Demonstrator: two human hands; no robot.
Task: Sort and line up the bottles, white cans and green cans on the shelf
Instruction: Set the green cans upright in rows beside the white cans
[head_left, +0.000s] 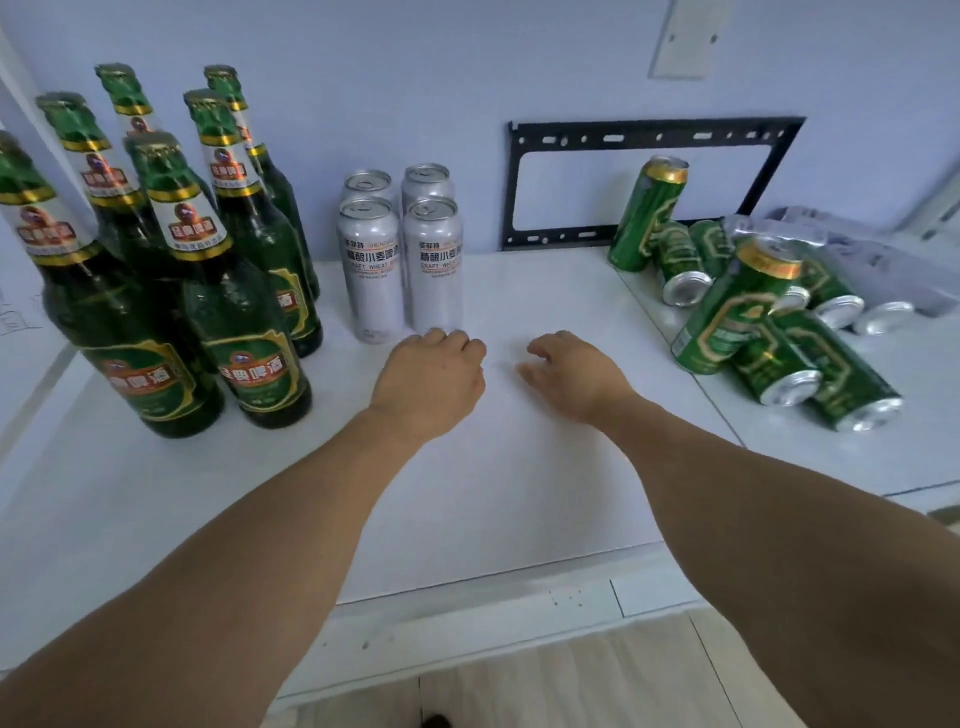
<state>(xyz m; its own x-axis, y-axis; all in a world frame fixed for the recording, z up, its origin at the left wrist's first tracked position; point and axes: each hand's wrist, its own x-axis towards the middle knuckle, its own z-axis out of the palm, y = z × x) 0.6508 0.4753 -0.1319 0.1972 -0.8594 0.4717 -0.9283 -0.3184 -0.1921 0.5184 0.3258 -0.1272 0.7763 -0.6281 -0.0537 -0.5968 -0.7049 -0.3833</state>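
Both my hands are empty over the white shelf (519, 493), palms down. My left hand (434, 376) has its fingers curled in loosely, knuckles just in front of the white cans (400, 260) and maybe brushing the nearest one, hard to tell. My right hand (574, 371) sits just right of it, fingers loosely bent and a bit spread, holding nothing.

Using the white cans as the reference: four of them stand upright in a tight two-by-two block near the wall. Left of them the green bottles (208, 249) stand upright in a close bunch, seven as far as I can count. Well off to their right is the messy bit, the green cans (748, 306): two stand upright or leaning, the rest lie on their sides in a heap. Behind that heap, a black metal bracket (644, 182) leans on the wall.
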